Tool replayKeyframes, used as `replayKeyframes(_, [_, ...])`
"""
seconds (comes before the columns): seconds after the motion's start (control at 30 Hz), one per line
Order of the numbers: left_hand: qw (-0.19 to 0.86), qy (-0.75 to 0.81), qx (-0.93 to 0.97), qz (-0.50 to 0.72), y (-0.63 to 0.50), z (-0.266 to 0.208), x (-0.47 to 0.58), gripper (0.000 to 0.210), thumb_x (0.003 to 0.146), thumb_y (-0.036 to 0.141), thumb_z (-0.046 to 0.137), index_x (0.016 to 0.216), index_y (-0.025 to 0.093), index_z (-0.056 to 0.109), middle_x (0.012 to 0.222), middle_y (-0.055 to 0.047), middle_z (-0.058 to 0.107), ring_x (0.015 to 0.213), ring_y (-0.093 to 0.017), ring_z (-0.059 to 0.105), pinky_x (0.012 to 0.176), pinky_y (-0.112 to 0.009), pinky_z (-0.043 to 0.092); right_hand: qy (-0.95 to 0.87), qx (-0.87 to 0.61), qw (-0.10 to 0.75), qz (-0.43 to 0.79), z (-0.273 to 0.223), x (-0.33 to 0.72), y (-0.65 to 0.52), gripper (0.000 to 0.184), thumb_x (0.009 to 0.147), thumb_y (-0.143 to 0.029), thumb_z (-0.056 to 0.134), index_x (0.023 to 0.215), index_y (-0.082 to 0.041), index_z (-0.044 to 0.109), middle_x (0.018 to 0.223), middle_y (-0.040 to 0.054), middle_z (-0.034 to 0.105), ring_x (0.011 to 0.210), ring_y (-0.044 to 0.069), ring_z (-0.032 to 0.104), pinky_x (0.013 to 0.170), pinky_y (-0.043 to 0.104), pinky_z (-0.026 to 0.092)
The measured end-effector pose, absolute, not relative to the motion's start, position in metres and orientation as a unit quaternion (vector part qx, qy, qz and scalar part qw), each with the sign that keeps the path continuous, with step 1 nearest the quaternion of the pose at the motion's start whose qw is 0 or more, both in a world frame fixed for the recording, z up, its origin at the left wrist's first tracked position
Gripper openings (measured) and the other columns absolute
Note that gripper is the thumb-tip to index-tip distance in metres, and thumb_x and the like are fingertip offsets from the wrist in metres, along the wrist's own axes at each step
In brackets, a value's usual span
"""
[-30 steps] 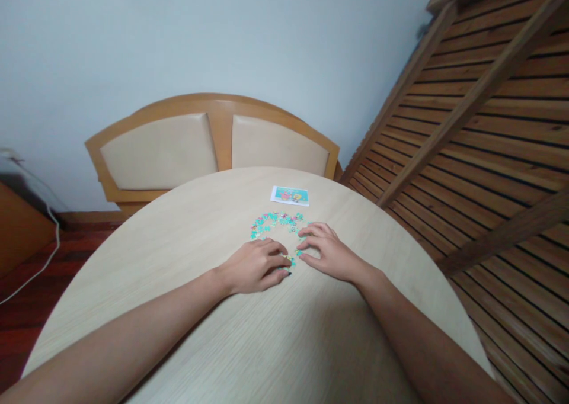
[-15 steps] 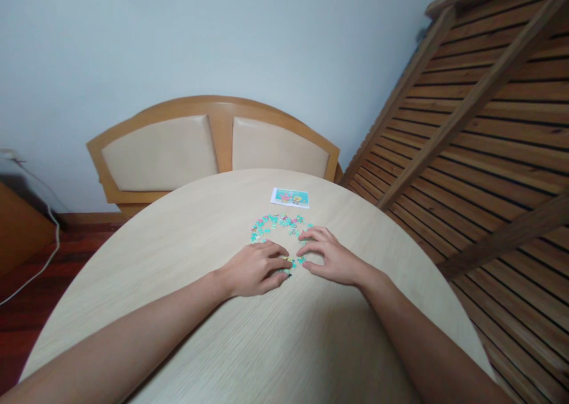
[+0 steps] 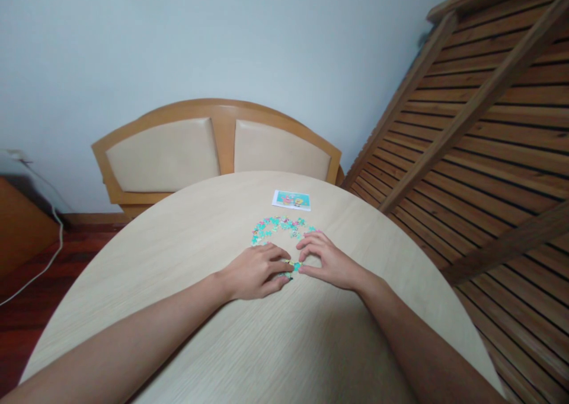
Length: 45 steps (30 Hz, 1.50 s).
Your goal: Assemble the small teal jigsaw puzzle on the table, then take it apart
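My left hand lies palm down, its fingers stretched over a small cluster of joined jigsaw pieces and hiding much of it. A teal jigsaw piece sits at the cluster's right edge. My right hand has its thumb and index finger curled close around that teal piece, tips against its right side. Beyond both hands, many loose jigsaw pieces, mostly teal with some pink and yellow, spread in an arc. Behind them is a picture card with a pink and a yellow cartoon figure.
All of this rests on a round, pale wooden table. A headboard with cream panels stands against the wall past the far edge. Wooden slats lean at the right. A white cable hangs at the left.
My right thumb and index finger have drawn closer together and moved slightly left to the teal piece, which sits against the cluster. My left hand has stayed nearly still.
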<state>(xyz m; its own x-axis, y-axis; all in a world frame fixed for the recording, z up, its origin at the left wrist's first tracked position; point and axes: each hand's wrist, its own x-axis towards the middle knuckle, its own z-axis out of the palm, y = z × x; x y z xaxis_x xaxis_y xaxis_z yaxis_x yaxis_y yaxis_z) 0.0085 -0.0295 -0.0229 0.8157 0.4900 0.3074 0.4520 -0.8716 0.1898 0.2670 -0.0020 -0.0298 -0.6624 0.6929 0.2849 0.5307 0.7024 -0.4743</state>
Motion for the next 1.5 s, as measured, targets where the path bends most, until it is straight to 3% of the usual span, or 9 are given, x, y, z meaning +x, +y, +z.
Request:
replayKeyframes(0.4, [0.04,0.25,0.955,0.154,-0.031,-0.021,0.01,0.036,0.101,0.04,0.047,0.131,0.024,0.06,0.12,-0.01,0.063,0.11,-0.025,0.06,0.099,-0.041,0.048,-0.905,-0.323,0.24,0.137,-0.028,0.266,-0.003,0.017,0.083,-0.04,0.077,0.084,-0.025,0.07,0.105,0.0042,0.07,0.121,0.026,0.053,0.113,0.051,0.033])
replayKeyframes(0.6, [0.039,0.245,0.956,0.158,-0.03,-0.022,0.009,0.038,0.101,0.045,0.048,0.13,0.024,0.061,0.12,-0.011,0.061,0.109,-0.025,0.059,0.098,-0.04,0.048,-0.872,-0.393,0.275,0.093,-0.035,0.272,0.004,0.018,0.09,-0.03,0.067,0.106,-0.023,0.069,0.108,0.0074,0.07,0.111,0.025,0.057,0.101,0.045,0.044])
replayKeyframes(0.73, [0.045,0.242,0.957,0.156,-0.029,-0.023,0.008,0.038,0.101,0.045,0.048,0.129,0.024,0.061,0.121,-0.011,0.06,0.11,-0.025,0.059,0.099,-0.04,0.047,-0.856,-0.438,0.268,0.066,-0.042,0.278,0.01,0.026,0.091,-0.033,0.065,0.114,-0.023,0.069,0.116,0.0094,0.068,0.114,0.027,0.056,0.101,0.046,0.044])
replayKeyframes(1.13, [0.041,0.238,0.959,0.149,-0.031,-0.019,0.01,0.039,0.102,0.044,0.047,0.131,0.023,0.061,0.121,-0.011,0.06,0.11,-0.026,0.058,0.098,-0.041,0.048,-0.841,-0.474,0.26,0.037,-0.036,0.279,0.011,0.012,0.093,-0.032,0.062,0.094,-0.023,0.07,0.107,0.0062,0.071,0.108,0.025,0.057,0.097,0.043,0.042])
replayKeyframes(1.5, [0.043,0.23,0.961,0.15,-0.03,-0.019,0.009,0.04,0.102,0.044,0.046,0.133,0.023,0.06,0.124,-0.012,0.06,0.112,-0.027,0.058,0.1,-0.042,0.046,-0.805,-0.531,0.266,0.001,-0.035,0.282,0.012,0.016,0.094,-0.031,0.059,0.094,-0.024,0.074,0.106,0.0072,0.071,0.103,0.027,0.058,0.09,0.043,0.042])
